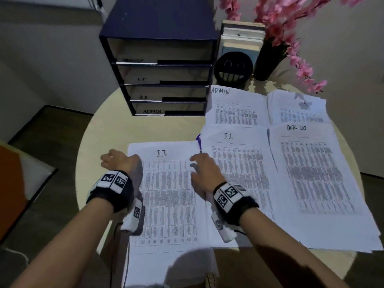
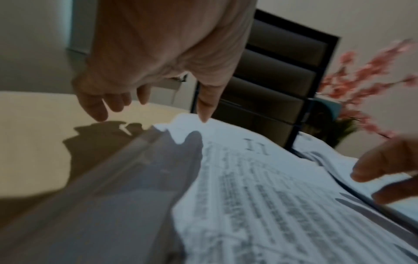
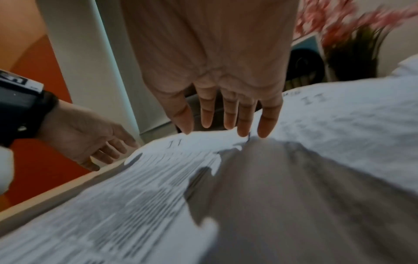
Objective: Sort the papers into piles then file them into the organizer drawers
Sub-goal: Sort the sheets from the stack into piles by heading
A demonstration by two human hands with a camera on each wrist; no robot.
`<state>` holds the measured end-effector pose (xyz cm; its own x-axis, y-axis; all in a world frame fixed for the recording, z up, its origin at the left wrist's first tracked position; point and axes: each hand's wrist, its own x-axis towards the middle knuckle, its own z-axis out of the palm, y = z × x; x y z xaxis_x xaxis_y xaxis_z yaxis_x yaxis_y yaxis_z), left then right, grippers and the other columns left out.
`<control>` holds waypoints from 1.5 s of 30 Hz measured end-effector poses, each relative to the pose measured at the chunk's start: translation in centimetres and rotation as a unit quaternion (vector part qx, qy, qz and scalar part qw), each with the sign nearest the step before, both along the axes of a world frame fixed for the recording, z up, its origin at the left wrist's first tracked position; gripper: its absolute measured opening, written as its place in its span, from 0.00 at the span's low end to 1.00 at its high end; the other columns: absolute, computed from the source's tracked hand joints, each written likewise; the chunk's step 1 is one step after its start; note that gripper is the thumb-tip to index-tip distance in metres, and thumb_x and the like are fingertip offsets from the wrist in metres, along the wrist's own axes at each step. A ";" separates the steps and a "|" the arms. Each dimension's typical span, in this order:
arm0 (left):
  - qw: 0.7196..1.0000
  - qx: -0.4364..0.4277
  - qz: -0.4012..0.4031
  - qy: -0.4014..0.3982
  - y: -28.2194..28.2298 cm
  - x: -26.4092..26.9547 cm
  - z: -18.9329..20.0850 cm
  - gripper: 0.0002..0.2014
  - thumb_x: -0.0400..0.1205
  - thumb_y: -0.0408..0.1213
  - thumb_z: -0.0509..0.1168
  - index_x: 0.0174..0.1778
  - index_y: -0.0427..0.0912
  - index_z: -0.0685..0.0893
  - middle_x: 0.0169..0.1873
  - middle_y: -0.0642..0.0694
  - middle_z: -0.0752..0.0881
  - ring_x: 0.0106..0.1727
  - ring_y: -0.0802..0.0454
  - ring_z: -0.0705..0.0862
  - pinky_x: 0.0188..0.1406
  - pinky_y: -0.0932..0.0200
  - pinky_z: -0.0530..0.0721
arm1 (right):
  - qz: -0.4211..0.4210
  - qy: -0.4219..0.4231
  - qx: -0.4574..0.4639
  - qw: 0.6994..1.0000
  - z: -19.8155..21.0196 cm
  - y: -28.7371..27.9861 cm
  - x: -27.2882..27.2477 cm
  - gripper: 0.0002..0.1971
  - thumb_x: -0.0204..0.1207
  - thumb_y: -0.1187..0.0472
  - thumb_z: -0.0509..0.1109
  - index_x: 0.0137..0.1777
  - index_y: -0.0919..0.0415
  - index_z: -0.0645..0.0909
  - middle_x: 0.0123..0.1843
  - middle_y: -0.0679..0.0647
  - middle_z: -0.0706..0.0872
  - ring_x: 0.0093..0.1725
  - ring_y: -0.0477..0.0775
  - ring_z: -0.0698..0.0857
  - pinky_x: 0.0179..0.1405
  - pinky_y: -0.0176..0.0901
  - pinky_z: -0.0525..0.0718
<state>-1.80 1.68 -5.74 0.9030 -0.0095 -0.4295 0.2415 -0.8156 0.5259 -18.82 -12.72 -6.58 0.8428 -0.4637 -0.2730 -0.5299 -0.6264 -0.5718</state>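
A stack of printed sheets headed "I.T." (image 1: 166,196) lies at the table's front, between my hands. My left hand (image 1: 116,161) hovers at its left edge with fingers spread and relaxed (image 2: 113,103), the thumb tip near the sheet's corner. My right hand (image 1: 199,169) lies flat at the stack's right edge, fingers straight (image 3: 226,117). To the right lie an "I.T." pile (image 1: 234,163), a "TASK LIST" pile (image 1: 311,173), an "ADMIN" pile (image 1: 234,109) and a further pile (image 1: 299,111). The dark organizer (image 1: 162,65) stands at the back with several labelled drawers.
A black smiley-face holder (image 1: 233,68), books (image 1: 241,38) and a dark vase of pink flowers (image 1: 270,57) stand right of the organizer. The round table's (image 1: 104,129) bare part lies left of the papers. An orange seat (image 1: 12,183) sits at far left.
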 end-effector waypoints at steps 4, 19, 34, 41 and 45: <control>0.986 -0.128 -0.042 0.101 3.2 0.8 -1.0 0.10 0.77 0.39 0.66 0.45 0.33 0.81 0.50 0.34 0.82 0.53 0.39 0.79 0.52 0.50 0.76 | 0.049 0.097 -0.079 0.991 -1.4 2.3 2.8 0.14 0.76 0.62 0.61 0.62 0.55 0.71 0.72 0.57 0.69 0.70 0.62 0.68 0.58 0.54 0.71; 0.939 -0.316 -0.018 0.135 4.5 -0.4 -2.1 0.18 0.82 0.50 0.59 0.33 0.42 0.79 0.33 0.41 0.80 0.34 0.47 0.77 0.36 0.58 0.73 | 0.075 0.019 -0.131 0.988 -0.3 3.6 5.5 0.20 0.75 0.68 0.60 0.66 0.56 0.70 0.60 0.54 0.79 0.67 0.57 0.72 0.75 0.61 0.55; 0.906 -0.381 -0.023 0.184 4.9 -1.0 -1.3 0.23 0.82 0.52 0.57 0.55 0.34 0.85 0.51 0.32 0.87 0.51 0.39 0.86 0.59 0.42 0.81 | 0.092 -0.142 -0.078 0.983 0.6 3.2 4.9 0.03 0.68 0.70 0.70 0.41 0.66 0.83 0.70 0.54 0.80 0.76 0.57 0.70 0.76 0.64 0.51; 0.909 -0.356 0.066 0.209 6.0 0.8 -4.3 0.39 0.64 0.74 0.62 0.46 0.38 0.85 0.52 0.33 0.85 0.46 0.39 0.81 0.50 0.48 0.75 | 0.199 -0.157 -0.088 0.963 -0.5 5.2 0.2 0.15 0.57 0.79 0.71 0.40 0.61 0.81 0.40 0.56 0.89 0.51 0.59 0.87 0.69 0.64 0.55; 0.909 -0.325 -0.022 0.260 6.8 -1.7 -1.2 0.41 0.76 0.70 0.50 0.58 0.33 0.83 0.56 0.27 0.85 0.57 0.33 0.84 0.57 0.56 0.79 | 0.102 -0.155 -0.059 0.981 0.3 5.5 1.1 0.20 0.69 0.75 0.61 0.56 0.53 0.73 0.44 0.50 0.81 0.47 0.54 0.79 0.74 0.55 0.54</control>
<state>-3.46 8.48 -6.90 0.5721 -0.4446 -0.6892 0.5706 -0.3879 0.7239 -17.69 -7.21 -6.31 0.9555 -0.2894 0.0568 -0.1980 -0.7723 -0.6036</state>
